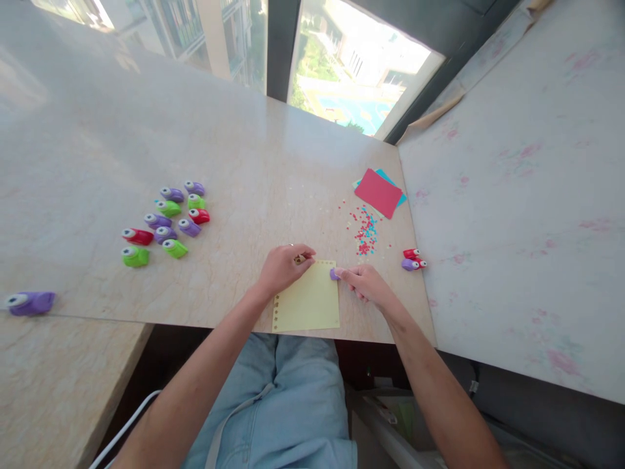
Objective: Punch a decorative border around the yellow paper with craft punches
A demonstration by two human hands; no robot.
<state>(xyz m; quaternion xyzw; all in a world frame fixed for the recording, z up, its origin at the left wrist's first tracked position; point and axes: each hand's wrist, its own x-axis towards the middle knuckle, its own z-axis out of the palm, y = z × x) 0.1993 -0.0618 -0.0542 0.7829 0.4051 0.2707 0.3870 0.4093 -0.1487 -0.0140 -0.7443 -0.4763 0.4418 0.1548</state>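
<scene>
A pale yellow sheet of paper (307, 303) lies at the front edge of the counter, with small shapes punched along its left and top edges. My left hand (286, 268) is at its upper left corner, thumb and fingertips closed at the top edge of the paper. At the upper right edge of the sheet, my right hand (367, 284) grips a small purple craft punch (334, 274), which sits against the paper. Most of the punch's body is hidden by my fingers.
Several purple, green and red punches (165, 233) stand to the left, with one purple punch (30, 303) farther out. Red and blue confetti (366, 238) lies below stacked coloured cards (378, 193). More punches (414, 260) sit by the right wall (508, 215).
</scene>
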